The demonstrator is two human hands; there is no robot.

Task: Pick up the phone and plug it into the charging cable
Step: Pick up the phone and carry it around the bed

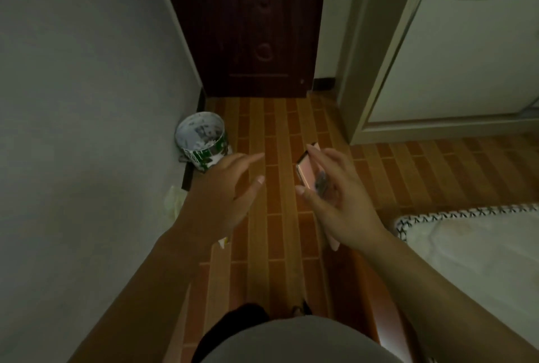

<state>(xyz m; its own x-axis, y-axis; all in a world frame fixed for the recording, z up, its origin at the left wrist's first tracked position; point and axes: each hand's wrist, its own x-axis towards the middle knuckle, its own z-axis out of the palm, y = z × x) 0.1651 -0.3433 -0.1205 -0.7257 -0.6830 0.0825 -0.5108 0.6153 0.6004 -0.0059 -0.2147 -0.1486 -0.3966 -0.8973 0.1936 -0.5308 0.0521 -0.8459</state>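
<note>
A pink phone (306,169) is held on edge in my right hand (335,196), above the tiled floor in the middle of the view. Thumb and fingers pinch its upper part, and its lower end pokes out under the wrist. My left hand (221,193) hovers a short way to the left of the phone, fingers spread, holding nothing. No charging cable shows anywhere in view.
A paint-stained bucket (201,140) stands against the left wall (87,100). A dark wooden door (250,27) closes the passage ahead. A bed with patterned edging (466,246) fills the right, with a pale wardrobe (452,56) behind it. Crumpled paper (175,200) lies by the wall.
</note>
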